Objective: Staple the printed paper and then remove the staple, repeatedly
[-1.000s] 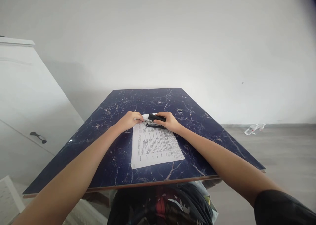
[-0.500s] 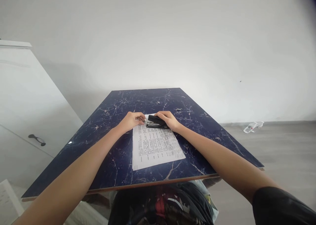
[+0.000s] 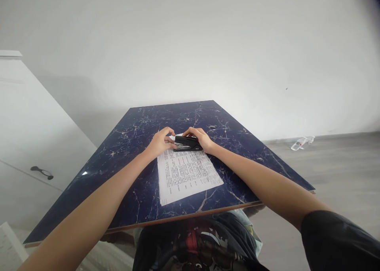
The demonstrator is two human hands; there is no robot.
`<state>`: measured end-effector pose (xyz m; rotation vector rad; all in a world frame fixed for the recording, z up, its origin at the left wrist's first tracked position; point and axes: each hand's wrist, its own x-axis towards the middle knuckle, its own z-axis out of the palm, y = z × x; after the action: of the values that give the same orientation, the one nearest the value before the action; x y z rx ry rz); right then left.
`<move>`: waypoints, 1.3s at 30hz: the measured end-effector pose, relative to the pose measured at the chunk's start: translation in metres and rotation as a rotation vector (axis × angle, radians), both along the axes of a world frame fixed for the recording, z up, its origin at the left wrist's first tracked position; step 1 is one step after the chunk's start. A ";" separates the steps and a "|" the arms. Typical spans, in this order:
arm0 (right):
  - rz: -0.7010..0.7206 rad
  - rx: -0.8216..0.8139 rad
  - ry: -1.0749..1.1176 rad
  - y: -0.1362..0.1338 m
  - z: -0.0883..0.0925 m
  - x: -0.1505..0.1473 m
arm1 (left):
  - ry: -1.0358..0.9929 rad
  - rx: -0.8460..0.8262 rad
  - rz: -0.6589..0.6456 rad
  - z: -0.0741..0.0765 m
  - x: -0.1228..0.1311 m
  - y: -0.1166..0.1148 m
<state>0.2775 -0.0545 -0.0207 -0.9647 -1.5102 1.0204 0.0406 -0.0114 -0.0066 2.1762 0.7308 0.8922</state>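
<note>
A black stapler [image 3: 190, 143] lies sideways over the far part of a printed sheaf of paper [image 3: 190, 172], its nose pointing left. My right hand [image 3: 200, 137] is closed over the stapler's back part from the far side. At the stapler's front end, my left hand [image 3: 162, 141] has its fingers curled round the nose, the index finger at the upper arm and the thumb lower down. A gap with metal inside shows between the stapler's upper arm and its base. Whether a small piece sits in my left fingertips is hidden.
The paper lies on a dark blue marbled table [image 3: 139, 191]. A small dark object [image 3: 212, 127] is beyond my right hand. A white cabinet [image 3: 29, 116] stands at the left, and a clear plastic item [image 3: 302, 143] lies on the floor by the wall.
The stapler's upper arm has come down from its steeper tilt and now lies nearly level. My left fingers have moved from a low pinch before the nose up onto the front end.
</note>
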 end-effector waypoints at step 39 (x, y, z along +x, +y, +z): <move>0.081 -0.041 0.020 0.005 0.002 0.001 | 0.106 0.122 0.043 -0.005 0.000 0.009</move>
<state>0.2785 -0.0493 -0.0188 -0.9261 -1.5272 1.1194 0.0403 -0.0027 -0.0116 2.3381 0.7951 0.8681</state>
